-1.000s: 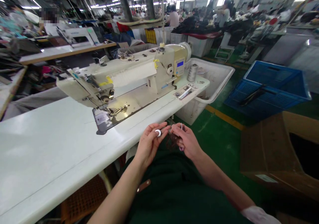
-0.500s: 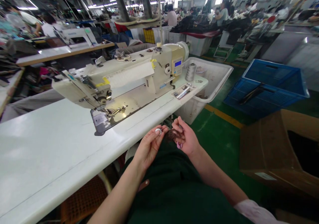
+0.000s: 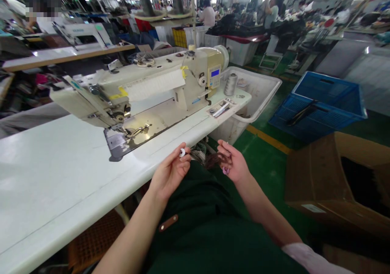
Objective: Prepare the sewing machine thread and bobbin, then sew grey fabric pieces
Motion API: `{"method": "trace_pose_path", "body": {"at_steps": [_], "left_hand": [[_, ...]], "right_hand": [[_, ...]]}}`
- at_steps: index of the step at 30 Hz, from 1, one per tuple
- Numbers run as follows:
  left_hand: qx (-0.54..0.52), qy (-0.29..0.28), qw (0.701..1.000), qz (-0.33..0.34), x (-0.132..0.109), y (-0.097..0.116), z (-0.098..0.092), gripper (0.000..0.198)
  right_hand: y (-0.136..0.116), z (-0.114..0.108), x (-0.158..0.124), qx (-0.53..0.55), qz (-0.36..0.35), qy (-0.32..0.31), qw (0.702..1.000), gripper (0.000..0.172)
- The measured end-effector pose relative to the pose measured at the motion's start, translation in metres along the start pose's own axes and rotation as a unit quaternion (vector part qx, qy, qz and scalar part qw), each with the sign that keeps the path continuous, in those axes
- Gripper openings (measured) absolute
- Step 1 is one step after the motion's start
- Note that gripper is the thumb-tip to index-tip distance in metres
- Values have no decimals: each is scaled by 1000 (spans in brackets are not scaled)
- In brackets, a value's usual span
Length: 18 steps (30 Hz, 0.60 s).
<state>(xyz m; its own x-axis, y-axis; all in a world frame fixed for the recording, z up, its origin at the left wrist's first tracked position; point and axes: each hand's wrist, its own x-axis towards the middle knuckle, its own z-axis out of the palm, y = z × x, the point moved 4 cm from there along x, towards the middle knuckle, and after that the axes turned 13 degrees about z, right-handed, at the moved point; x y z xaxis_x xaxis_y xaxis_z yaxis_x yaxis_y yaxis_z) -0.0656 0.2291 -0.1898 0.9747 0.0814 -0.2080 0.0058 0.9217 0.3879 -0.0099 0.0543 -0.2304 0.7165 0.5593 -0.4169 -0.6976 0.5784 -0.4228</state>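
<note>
Between the thumb and fingers of my left hand (image 3: pixel 172 170) is a small white disc (image 3: pixel 182 153) with a dark centre, shaped like a bobbin. My right hand (image 3: pixel 237 164) is closed on a loose tangle of dark brown thread (image 3: pixel 215 160), which hangs from the fingers towards my left hand. A small pink item (image 3: pixel 226 170) shows at the lower fingers of that hand; its kind is unclear. Both hands are above my dark green apron (image 3: pixel 207 225), apart from each other, in front of the table edge. Beyond them stands a sewing machine (image 3: pixel 146 79).
The white sewing table (image 3: pixel 61 184) runs along my left. A grey thread cone (image 3: pixel 230 85) stands at its far end, beside a white bin (image 3: pixel 265 99). To the right are a blue crate (image 3: pixel 329 107) and a cardboard box (image 3: pixel 317 176). Other people work in the background.
My hands have drawn apart, left hand to the left with the white disc, right hand slightly to the right with the brown thread. The view has shifted a little.
</note>
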Motion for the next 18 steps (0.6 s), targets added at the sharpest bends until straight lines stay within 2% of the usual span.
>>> {"method": "trace_pose_path", "body": {"at_steps": [3,7,12,15,18], "left_hand": [[-11,-10,1000,-12,0,8,3,20],[28,-13,999,23,9,13,5,22],[60,3,997,48,19,16,2,22],[39,18,998,56,23,26,-3,23],[29,37,996,72,23,47,-9,25]], "right_hand": [[-22,-22,-13,4,-47,37,998,25],[-45,-51,-37,-6,-82,73,994,24],[-79,-87,-82,11,-171,117,978,21],[-106,-113,-127,47,-217,210,952,8],[-132,-138,-175,134,-266,347,889,28]]}}
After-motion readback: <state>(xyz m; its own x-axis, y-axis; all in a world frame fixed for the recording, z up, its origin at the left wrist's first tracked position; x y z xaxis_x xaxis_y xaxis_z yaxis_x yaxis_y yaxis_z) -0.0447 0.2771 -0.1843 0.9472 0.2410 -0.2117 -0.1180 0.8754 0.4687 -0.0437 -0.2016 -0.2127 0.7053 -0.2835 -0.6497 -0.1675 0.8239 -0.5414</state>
